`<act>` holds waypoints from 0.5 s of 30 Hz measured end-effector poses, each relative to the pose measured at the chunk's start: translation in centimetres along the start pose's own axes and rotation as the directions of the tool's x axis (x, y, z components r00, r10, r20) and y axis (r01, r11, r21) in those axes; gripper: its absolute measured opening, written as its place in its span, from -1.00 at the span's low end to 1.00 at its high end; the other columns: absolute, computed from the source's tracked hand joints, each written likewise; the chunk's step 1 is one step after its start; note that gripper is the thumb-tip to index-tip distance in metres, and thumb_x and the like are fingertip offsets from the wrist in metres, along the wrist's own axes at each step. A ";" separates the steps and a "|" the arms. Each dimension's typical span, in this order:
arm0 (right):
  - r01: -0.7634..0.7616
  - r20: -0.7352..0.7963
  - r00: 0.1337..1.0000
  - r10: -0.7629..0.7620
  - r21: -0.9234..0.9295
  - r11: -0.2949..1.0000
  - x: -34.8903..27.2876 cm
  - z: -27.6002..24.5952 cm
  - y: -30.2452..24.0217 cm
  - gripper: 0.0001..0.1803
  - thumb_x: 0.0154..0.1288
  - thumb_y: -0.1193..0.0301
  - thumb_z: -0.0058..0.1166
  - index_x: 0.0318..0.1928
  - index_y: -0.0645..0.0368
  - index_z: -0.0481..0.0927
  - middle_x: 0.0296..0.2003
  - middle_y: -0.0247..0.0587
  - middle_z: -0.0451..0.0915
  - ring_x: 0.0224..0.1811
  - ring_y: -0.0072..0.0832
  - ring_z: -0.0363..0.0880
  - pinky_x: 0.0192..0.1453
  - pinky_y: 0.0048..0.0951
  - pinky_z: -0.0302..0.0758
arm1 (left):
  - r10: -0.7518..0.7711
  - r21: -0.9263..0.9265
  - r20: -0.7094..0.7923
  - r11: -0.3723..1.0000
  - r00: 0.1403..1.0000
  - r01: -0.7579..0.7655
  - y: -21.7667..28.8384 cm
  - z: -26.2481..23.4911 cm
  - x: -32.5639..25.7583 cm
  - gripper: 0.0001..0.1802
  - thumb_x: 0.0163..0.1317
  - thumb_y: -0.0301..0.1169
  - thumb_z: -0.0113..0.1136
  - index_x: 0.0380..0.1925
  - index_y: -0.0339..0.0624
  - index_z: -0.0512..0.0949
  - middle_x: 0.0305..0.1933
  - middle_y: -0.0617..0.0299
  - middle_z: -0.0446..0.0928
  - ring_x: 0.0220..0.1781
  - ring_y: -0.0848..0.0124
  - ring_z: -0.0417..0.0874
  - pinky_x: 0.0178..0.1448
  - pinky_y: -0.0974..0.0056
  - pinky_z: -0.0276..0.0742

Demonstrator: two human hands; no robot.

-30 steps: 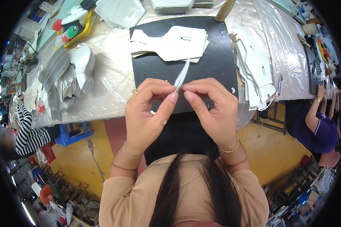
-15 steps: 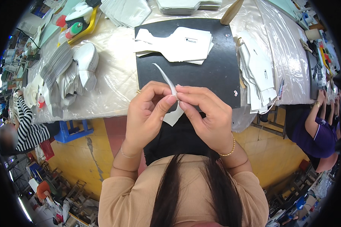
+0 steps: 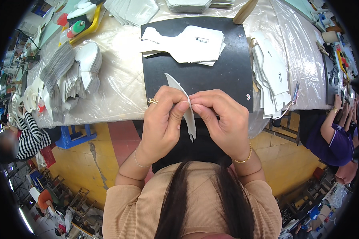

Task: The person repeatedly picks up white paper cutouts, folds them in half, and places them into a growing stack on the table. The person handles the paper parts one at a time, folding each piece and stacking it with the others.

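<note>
Over the near edge of the black board (image 3: 223,77), both hands pinch a thin white cut piece of sheet material (image 3: 190,125). It is seen nearly edge-on, one curved end pointing away and the other hanging toward my lap. My left hand (image 3: 163,115) grips its middle between thumb and bent fingers. From the other side, the thumb and fingertips of my right hand (image 3: 223,113) press on the same spot. What lies between the fingertips is hidden. Farther up the board rests a small stack of similar white cut pieces (image 3: 187,46), the top one bearing a small printed mark.
More white pieces lie in a pile (image 3: 271,75) right of the board, with bundled stacks (image 3: 87,65) at left. A yellow tray (image 3: 92,28) holds a green-capped bottle (image 3: 76,28). A wooden handle (image 3: 245,12) stands at the board's far corner. Co-workers sit on both sides.
The white piece has turned more edge-on and its lower end now hangs nearer to me. Both hands have shifted slightly right, still pinching it.
</note>
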State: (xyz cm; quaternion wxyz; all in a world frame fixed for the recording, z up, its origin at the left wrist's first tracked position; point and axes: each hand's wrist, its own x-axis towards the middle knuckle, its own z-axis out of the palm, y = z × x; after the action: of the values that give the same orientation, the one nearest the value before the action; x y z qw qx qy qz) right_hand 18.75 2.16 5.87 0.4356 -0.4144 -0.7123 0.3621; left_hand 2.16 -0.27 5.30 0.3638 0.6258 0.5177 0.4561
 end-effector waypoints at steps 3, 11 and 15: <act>-0.006 0.011 1.000 0.006 -0.014 1.000 0.0 -0.1 0.1 -0.91 0.27 0.56 0.27 -0.25 0.28 0.62 -0.29 -0.17 0.67 -0.33 -0.28 0.70 -0.29 -0.40 0.63 | 0.066 0.046 0.010 0.997 0.998 -0.067 0.0 0.0 0.1 -0.90 0.43 -0.50 0.12 -0.28 -0.31 0.51 -0.31 0.10 0.48 -0.36 0.24 0.48 -0.26 0.23 0.41; -0.021 0.099 0.995 0.026 -0.057 0.998 0.0 -0.9 0.4 -0.90 0.28 0.53 0.24 -0.28 0.26 0.57 -0.33 -0.19 0.61 -0.39 -0.25 0.64 -0.35 -0.35 0.58 | 0.048 0.076 0.095 0.996 0.994 -0.055 0.1 0.1 0.1 -0.93 0.40 -0.54 0.11 -0.29 -0.32 0.51 -0.32 0.07 0.45 -0.34 0.15 0.47 -0.21 0.19 0.42; -0.001 0.192 0.981 0.020 -0.097 0.995 0.0 -1.7 0.4 -0.89 0.28 0.53 0.22 -0.30 0.24 0.53 -0.37 -0.20 0.56 -0.44 -0.24 0.61 -0.39 -0.35 0.54 | -0.009 0.048 0.171 0.999 0.985 0.000 0.0 0.0 -0.1 -0.94 0.40 -0.54 0.11 -0.29 -0.31 0.50 -0.32 0.08 0.44 -0.32 0.15 0.46 -0.16 0.17 0.41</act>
State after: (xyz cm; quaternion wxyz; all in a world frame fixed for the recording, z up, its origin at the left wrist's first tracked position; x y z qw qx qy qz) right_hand 20.37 2.61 6.13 0.3422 -0.4017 -0.7655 0.3682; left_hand 2.14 -0.36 5.33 0.3928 0.6700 0.4968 0.3873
